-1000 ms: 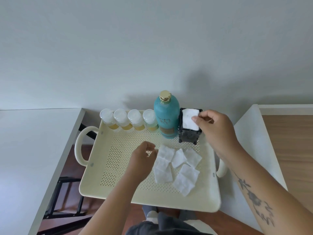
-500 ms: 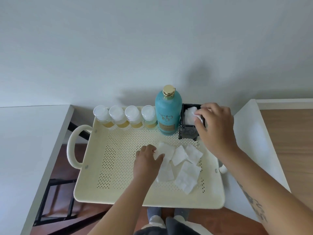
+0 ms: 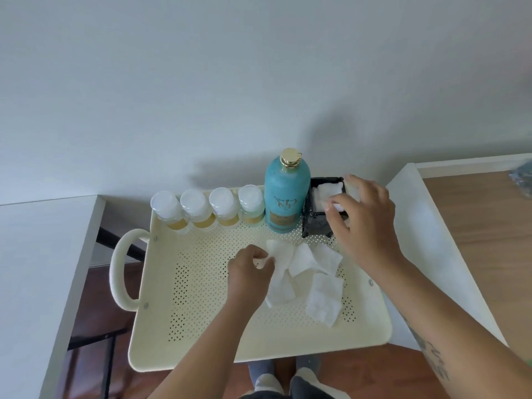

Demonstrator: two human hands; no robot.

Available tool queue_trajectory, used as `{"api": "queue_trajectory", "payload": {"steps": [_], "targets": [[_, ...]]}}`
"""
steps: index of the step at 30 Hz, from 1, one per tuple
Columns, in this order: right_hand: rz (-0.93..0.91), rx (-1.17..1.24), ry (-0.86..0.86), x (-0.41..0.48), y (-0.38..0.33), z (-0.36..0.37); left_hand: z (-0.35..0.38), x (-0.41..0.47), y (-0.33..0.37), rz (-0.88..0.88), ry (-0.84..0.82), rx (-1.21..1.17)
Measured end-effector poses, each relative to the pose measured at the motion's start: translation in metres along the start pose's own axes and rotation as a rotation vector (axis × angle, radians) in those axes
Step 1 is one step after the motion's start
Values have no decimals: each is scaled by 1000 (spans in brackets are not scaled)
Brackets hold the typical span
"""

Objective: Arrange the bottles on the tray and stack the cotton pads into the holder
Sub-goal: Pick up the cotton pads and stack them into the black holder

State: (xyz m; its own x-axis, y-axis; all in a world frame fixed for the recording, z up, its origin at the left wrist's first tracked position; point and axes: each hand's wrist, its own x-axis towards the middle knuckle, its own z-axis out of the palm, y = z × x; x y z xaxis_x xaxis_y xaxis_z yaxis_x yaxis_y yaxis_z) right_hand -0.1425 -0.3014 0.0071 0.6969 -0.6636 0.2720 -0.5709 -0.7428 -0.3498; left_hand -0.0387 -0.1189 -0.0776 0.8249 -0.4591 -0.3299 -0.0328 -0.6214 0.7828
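Right hand (image 3: 367, 223) pinches white square cotton pad (image 3: 335, 207) over black square holder (image 3: 318, 217); left hand (image 3: 250, 269) grips loose pad (image 3: 280, 266) on cream perforated tray (image 3: 201, 283).

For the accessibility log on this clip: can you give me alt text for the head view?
Over a cream perforated tray, the right hand presses cotton pads into a black holder while the left hand pinches a loose cotton pad from the pile. Four small bottles and a teal bottle line the tray's far edge.
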Motion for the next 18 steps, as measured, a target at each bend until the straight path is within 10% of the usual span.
{"api": "queue_trajectory", "payload": {"steps": [4,18], "targets": [[29,155,83,-38,-23,7,-22,0,7,-57,-76,-201],[538,954,-654,-57,-38,70,-72,4,6,-33,-344,-379]]}}
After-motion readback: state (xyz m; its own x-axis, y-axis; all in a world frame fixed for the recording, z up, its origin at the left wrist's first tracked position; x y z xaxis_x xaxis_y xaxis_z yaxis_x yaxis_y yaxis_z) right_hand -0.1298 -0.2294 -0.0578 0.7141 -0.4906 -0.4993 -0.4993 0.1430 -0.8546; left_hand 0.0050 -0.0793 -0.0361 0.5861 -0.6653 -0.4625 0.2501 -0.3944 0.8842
